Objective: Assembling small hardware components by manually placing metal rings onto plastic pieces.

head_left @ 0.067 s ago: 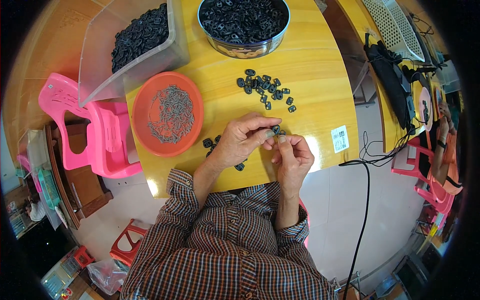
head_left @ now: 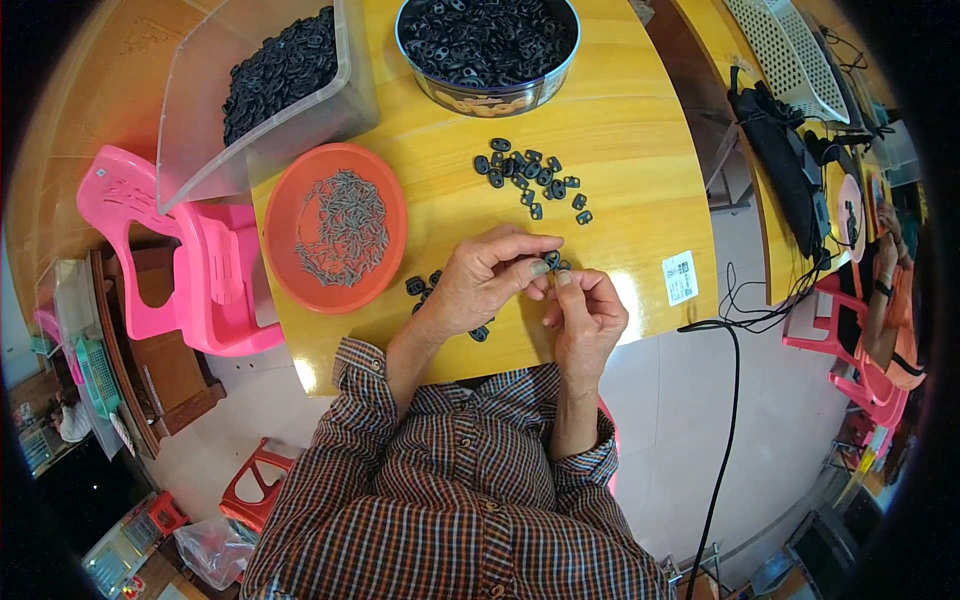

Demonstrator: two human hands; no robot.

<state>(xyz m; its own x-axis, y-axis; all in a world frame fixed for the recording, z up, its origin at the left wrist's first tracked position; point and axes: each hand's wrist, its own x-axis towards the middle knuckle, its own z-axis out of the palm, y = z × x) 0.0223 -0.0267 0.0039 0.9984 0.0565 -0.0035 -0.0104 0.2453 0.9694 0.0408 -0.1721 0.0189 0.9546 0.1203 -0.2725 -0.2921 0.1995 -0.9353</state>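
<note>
My left hand (head_left: 490, 280) pinches a small black oval part with holes (head_left: 551, 259) between thumb and forefinger. Close against it, my right hand (head_left: 588, 315) has its thumb and fingers closed at the part's near edge; a second dark bit shows at its fingertips, too small to name. Beyond my hands a loose group of similar black parts (head_left: 530, 172) lies on the yellow table (head_left: 640, 140). More of these parts (head_left: 416, 286) lie beside and partly behind my left wrist. To the left, an orange-red bowl (head_left: 280, 270) holds many thin grey pins or screws (head_left: 345, 225).
A round tin (head_left: 500, 103) full of black parts stands at the far edge, and a clear plastic bin (head_left: 200, 150) with more at far left. Pink chair (head_left: 205, 280) at left. A black cable (head_left: 735, 400) hangs at right. Another person's arm (head_left: 880, 310) shows far right.
</note>
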